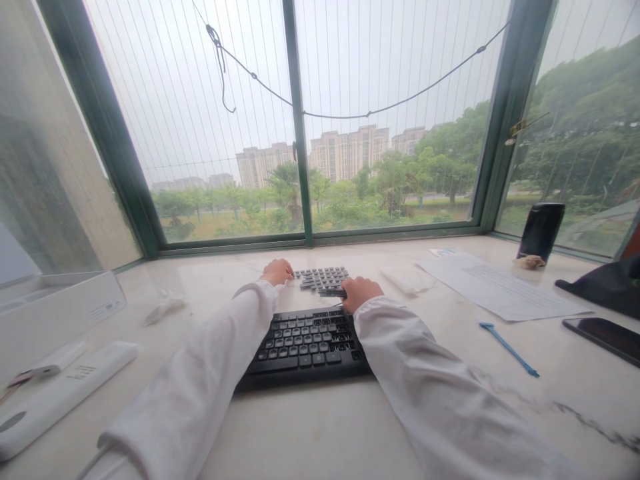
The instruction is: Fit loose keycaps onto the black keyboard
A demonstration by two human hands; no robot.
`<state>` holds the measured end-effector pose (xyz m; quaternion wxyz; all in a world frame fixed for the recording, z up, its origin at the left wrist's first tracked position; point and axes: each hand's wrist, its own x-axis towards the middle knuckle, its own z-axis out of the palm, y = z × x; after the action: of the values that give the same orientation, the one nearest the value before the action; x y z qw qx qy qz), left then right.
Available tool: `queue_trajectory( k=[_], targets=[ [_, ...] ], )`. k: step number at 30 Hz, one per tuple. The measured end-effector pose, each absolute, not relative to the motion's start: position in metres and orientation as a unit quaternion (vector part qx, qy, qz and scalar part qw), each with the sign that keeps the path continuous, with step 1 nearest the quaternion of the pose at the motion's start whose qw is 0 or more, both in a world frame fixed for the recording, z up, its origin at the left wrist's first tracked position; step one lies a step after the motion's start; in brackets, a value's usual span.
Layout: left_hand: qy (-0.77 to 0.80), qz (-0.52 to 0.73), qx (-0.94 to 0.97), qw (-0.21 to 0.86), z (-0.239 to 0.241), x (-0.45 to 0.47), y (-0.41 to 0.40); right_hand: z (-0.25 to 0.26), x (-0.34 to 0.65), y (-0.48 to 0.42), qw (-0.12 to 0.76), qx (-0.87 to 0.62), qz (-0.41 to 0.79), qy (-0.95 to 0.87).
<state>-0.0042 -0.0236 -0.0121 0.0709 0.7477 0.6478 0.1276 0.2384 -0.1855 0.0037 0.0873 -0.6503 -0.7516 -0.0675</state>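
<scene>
A black keyboard lies in front of me on the pale surface. Toward its right side, several key positions show bare, without caps. Just beyond it, several loose dark keycaps are laid out in rows. My left hand is at the left end of these rows, its fingers drawn together; whatever they may hold is too small to make out. Closed around a slim dark stick-like object, my right hand is over the keyboard's far right edge. The object points left along the near keycaps, and its exact kind cannot be made out.
Right of the keycaps lie a crumpled tissue, a printed sheet, a blue plastic tool and a phone. A dark can stands by the window. On the left are a white box and a long white device.
</scene>
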Motion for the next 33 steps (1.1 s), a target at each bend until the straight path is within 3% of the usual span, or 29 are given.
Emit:
queue_trajectory(
  k=[14, 26, 30, 33],
  targets=[
    [0.639, 0.128, 0.757, 0.058, 0.004, -0.001, -0.043, 0.004, 0.239, -0.184, 0.093, -0.653, -0.06, -0.749],
    [0.578, 0.13, 0.804, 0.05, 0.025, 0.024, -0.127, 0.001, 0.242, -0.182, 0.102, -0.652, -0.057, -0.749],
    [0.544, 0.145, 0.825, 0.039, 0.03, 0.03, -0.153, 0.0, 0.243, -0.183, 0.153, -0.66, -0.049, -0.733],
    [0.497, 0.165, 0.851, 0.047, 0.03, 0.031, -0.172, 0.002, 0.241, -0.184, 0.256, -0.645, -0.026, -0.719]
  ],
)
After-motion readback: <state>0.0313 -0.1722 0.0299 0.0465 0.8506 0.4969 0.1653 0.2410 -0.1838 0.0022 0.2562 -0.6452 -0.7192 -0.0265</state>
